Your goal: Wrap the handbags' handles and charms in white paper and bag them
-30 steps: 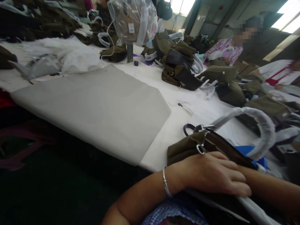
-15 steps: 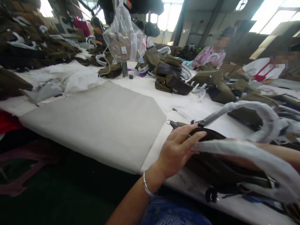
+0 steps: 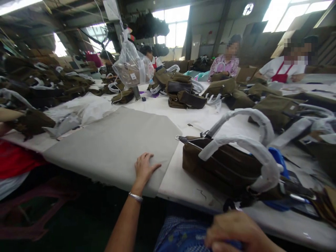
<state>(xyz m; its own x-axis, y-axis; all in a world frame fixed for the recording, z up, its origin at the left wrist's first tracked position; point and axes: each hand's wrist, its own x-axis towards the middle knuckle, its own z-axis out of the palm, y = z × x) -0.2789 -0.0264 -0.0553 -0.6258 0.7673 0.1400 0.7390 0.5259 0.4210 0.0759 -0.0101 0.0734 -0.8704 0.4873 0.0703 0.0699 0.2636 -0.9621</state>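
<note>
The person's right hand (image 3: 233,229) was closest, at the bottom of the frame, right of the middle. It was curled and blurry, so I could not tell if its grip had anything in it. The left hand (image 3: 145,169) was near the middle of the frame, low down. Its grip was spread wide and held nothing, over the smooth, flat grey sheet (image 3: 118,140). I could not tell if every finger touched. A soft hand seemed best there, because a hard push could make creases.

The dark brown cloth bag (image 3: 223,168) with two arched handles (image 3: 237,140) wrapped in whitish plastic stood right of the middle, on the long white bench (image 3: 178,180). It looked floppy, so two hands under its sides seemed safer than a tug on the handles. The shiny metal ring (image 3: 177,137) at its left end stuck out, and it was wise to keep it from catching. A bright blue thing (image 3: 278,159) sat just behind the bag and looked easy to bump.

Farther off, green-brown bags (image 3: 186,94) lay piled up. A person in a purple flowery top (image 3: 225,66) was behind them, upper right.
</note>
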